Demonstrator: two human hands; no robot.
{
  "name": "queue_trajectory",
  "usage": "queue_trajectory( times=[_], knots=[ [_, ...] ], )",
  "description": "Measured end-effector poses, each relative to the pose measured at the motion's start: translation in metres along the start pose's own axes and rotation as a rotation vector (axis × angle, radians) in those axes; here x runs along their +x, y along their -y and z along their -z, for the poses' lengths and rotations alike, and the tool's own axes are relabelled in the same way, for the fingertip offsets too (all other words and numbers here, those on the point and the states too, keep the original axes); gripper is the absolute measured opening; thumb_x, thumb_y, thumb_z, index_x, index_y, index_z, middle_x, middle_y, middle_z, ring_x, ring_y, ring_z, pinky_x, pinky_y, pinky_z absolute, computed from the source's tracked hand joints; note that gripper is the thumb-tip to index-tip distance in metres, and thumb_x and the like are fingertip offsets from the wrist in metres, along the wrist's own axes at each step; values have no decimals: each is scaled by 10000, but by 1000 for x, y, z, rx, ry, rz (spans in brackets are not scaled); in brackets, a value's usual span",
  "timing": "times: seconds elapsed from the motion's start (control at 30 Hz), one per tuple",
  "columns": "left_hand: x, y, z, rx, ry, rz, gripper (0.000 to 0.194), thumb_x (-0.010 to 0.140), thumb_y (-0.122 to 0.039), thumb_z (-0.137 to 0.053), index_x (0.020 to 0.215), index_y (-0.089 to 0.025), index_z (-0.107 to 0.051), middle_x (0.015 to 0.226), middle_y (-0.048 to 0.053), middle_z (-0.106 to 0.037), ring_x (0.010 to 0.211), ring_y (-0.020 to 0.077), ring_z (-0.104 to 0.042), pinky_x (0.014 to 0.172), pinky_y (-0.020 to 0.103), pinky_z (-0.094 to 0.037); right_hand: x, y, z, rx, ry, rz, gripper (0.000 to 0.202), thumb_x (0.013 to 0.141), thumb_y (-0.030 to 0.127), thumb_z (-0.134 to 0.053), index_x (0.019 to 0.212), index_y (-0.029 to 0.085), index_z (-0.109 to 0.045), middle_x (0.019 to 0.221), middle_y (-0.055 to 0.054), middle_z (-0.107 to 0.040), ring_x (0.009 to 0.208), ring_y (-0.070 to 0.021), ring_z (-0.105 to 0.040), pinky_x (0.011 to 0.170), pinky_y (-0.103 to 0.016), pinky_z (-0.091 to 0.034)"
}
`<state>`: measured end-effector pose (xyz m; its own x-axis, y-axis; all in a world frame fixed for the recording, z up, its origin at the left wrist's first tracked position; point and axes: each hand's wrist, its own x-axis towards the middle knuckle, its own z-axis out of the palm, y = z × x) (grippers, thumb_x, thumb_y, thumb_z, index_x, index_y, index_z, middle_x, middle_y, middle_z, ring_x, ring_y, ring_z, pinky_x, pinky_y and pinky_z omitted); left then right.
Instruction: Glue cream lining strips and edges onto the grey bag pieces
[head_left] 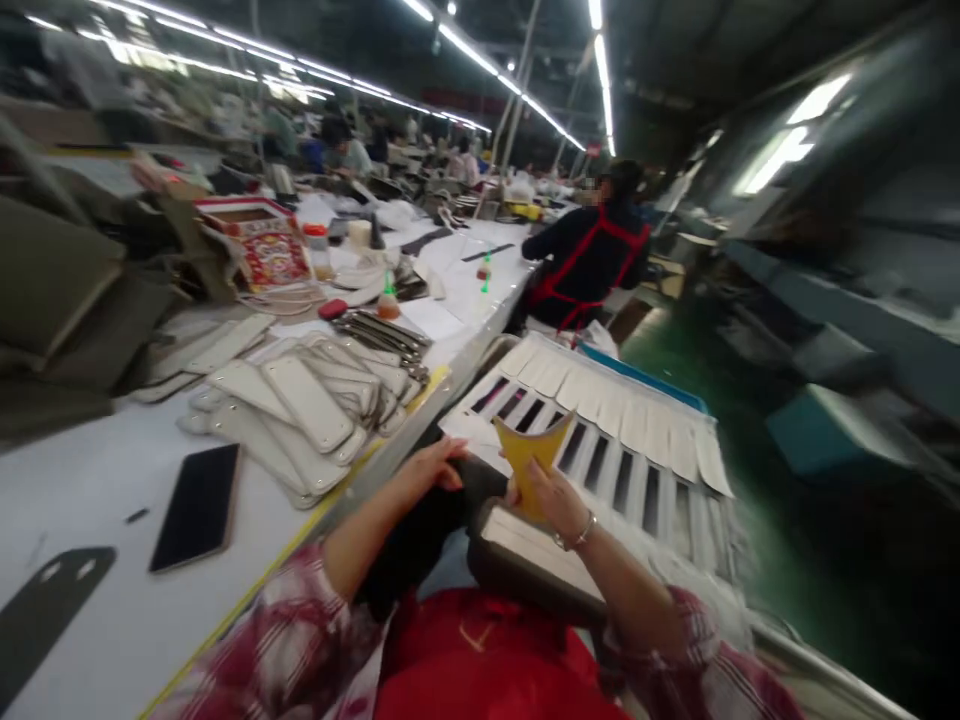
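My right hand (553, 497) is closed on a yellow flat piece (529, 455) with a curved-in top edge, held upright over the dark padded box-like thing (540, 545) at my lap. To its left, my left hand (435, 466) reaches out with its fingers apart, close to the edge of a white sheet (476, 440). Nothing shows in that hand. In front of both hands lies a tray (637, 510) with a row of white strips (622, 405) over dark slots.
On the white table (112, 475) at left lie a pile of pale straps (300, 400), a phone (196, 508) and a dark flat piece (56, 610). Behind stand a red patterned box (274, 255) and a jar (318, 255). A co-worker (592, 255) sits ahead.
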<state>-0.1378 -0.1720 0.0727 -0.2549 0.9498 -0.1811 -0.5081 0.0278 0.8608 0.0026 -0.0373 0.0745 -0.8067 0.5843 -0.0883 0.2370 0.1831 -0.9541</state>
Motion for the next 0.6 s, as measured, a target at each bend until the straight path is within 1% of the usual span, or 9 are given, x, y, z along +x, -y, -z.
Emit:
queue_trajectory(
  times=[0.03,0.07,0.13,0.23,0.3,0.4,0.5,0.57,0.6],
  knots=[
    [-1,8,12,18,19,49,361,864,-402,-489,1115,-146,-537,1097,58,-578,795,175,-606,661,307,-517,-10,2,5,55,-32,-5,574,813,648,-277,791,183,-612,585,-44,-550,548,-173,-521,591,-357,-473],
    [-2,16,23,42,32,94,398,856,-450,-474,1119,-160,-546,1153,84,-569,662,132,-611,554,251,-499,-21,5,8,118,-57,-2,542,813,631,-321,840,175,-611,619,-46,-562,577,-176,-538,613,-361,-478],
    [-7,33,36,135,47,222,501,825,-539,-458,1200,-210,-505,1306,133,-475,480,78,-578,407,216,-440,-46,8,9,245,-89,-12,453,780,577,-474,867,155,-613,725,-65,-601,655,-185,-579,681,-371,-488],
    [-12,58,34,128,58,298,616,791,-579,-479,1315,-269,-383,1406,142,-346,511,109,-623,444,254,-489,-85,1,7,332,-141,-72,389,697,490,-637,856,136,-619,850,-93,-628,718,-198,-610,729,-378,-488],
    [-11,67,27,69,43,283,620,789,-566,-499,1319,-268,-379,1413,136,-331,568,127,-647,496,271,-521,-107,-11,9,310,-205,-105,388,698,479,-636,871,133,-612,785,-78,-624,661,-183,-600,667,-353,-484],
    [-8,67,20,18,-6,256,556,794,-550,-508,1264,-260,-444,1410,121,-319,613,126,-655,527,278,-543,-132,-32,32,70,-373,-169,377,726,497,-566,832,137,-604,598,-22,-561,553,-158,-538,571,-311,-438],
    [-11,66,15,7,-37,249,537,795,-538,-518,1246,-254,-447,1406,113,-310,652,141,-664,557,297,-556,-146,-57,73,-373,-550,-257,321,724,473,-533,818,175,-608,619,-9,-574,595,-171,-537,590,-309,-410],
    [-18,73,8,1,-70,249,585,792,-533,-528,1289,-263,-381,1397,116,-322,679,160,-668,568,304,-557,-147,-74,97,-551,-580,-285,302,715,452,-534,846,189,-606,675,-9,-601,635,-181,-547,621,-316,-406],
    [-22,79,3,0,-90,253,632,785,-527,-544,1320,-271,-324,1382,122,-345,704,172,-670,581,307,-557,-146,-83,105,-571,-561,-281,301,711,445,-536,846,185,-605,692,-13,-609,647,-183,-550,634,-318,-408]
  ],
)
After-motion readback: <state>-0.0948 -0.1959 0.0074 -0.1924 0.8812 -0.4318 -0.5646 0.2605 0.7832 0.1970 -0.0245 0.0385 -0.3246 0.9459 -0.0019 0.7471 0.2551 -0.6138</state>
